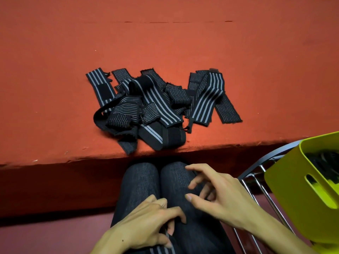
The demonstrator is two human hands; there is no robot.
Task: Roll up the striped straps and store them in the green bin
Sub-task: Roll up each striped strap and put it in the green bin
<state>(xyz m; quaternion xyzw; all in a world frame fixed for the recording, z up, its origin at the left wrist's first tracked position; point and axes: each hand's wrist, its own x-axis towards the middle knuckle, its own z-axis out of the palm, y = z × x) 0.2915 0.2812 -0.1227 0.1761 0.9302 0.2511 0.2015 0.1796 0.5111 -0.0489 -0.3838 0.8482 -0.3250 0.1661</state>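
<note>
Several limp ribbed-elastic striped straps — tangled.

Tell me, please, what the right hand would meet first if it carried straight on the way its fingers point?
Probably the person's right knee: the right hand hovers open, fingers aimed up-left over it. Depth is unclear; passing above, it would reach the red table's edge.

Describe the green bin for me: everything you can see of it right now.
The green bin is a yellow-green, smooth, plastic-looking box at the right edge of the view, partly cut off by the frame. Its near wall has a slot-shaped handle cutout. It sits tilted in view on a chrome wire chair beside the person's knees, off the red table. Dark striped material already lies inside. Neither hand touches it.
</note>
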